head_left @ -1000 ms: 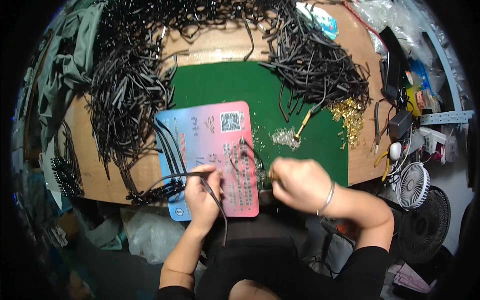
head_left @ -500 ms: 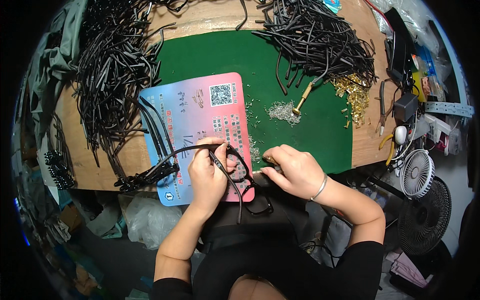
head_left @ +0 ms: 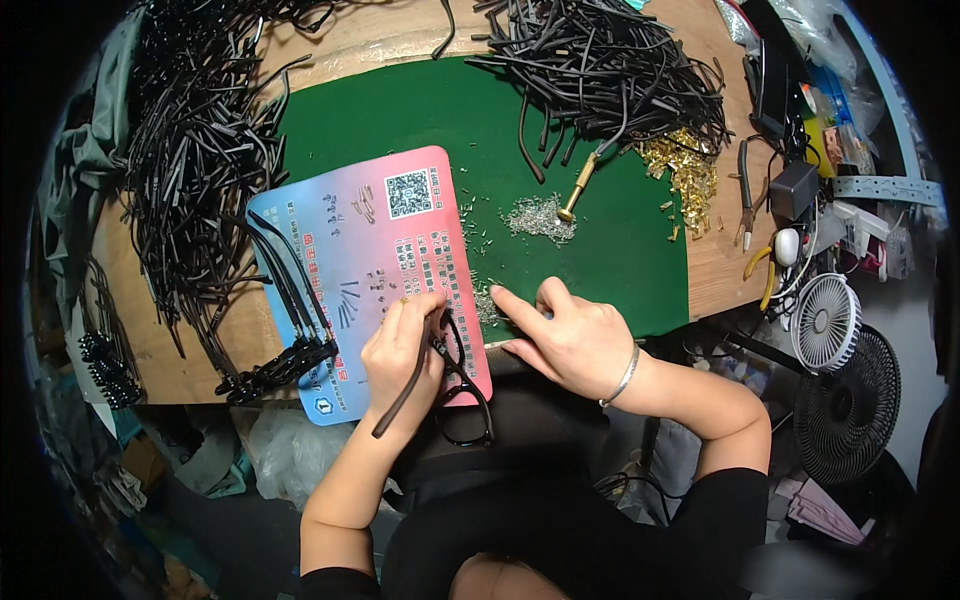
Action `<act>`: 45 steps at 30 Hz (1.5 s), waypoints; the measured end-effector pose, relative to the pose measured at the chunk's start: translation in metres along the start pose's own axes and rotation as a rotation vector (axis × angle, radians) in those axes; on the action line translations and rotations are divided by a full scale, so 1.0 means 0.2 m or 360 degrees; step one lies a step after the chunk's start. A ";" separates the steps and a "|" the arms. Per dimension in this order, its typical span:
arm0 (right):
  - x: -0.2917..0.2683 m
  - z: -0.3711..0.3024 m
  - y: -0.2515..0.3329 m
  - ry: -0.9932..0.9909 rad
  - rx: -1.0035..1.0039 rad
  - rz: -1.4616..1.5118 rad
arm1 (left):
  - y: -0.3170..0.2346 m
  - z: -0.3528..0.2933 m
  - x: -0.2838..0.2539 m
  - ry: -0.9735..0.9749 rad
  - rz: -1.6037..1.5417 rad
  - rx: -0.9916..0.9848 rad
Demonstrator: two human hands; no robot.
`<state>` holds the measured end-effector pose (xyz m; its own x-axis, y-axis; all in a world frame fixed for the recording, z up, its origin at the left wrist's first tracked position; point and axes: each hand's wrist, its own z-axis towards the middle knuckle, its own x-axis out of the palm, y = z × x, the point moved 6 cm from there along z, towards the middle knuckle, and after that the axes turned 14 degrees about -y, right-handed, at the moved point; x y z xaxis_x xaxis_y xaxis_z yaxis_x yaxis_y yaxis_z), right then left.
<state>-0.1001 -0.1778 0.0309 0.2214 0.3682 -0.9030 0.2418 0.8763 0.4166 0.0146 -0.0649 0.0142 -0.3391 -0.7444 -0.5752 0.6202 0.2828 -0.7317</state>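
My left hand is closed around a black eyeglass frame; one temple slants down across the hand and the rims hang at its right. My right hand reaches its index finger to a small pile of tiny silver metal pieces beside the card, thumb held apart. The other fingers curl under; whatever they hold is hidden. Beneath my left hand lies a pink and blue printed card. More silver pieces form a larger heap, and a brass-coloured tool stands with its wide end by it.
Black temple arms pile up at the left and far right of the green mat. Gold-coloured small parts lie at the right. Black frames rest over the card's left edge. Pliers and a white fan are farther right.
The eyeglass frame has turned in my left hand, its temple now pointing down left. My right index finger has stretched toward the silver pieces; the brass-coloured thing in that hand no longer shows.
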 end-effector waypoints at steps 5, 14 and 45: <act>-0.08 -0.03 -0.10 0.0041 0.0304 0.0364 | 0.03 0.02 0.02 -0.0012 -0.0147 -0.0112; -0.04 0.00 -0.04 -0.0180 0.0015 0.0031 | 0.01 -0.04 0.02 -0.0019 -0.0148 -0.0117; 0.01 -0.02 -0.02 -0.0326 -0.0044 -0.0149 | 0.02 -0.03 0.03 0.0017 -0.0216 -0.0272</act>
<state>-0.1046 -0.1788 0.0282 0.3871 0.2167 -0.8962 0.2448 0.9129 0.3265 0.0096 -0.0643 0.0061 -0.4193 -0.7764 -0.4705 0.4398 0.2797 -0.8534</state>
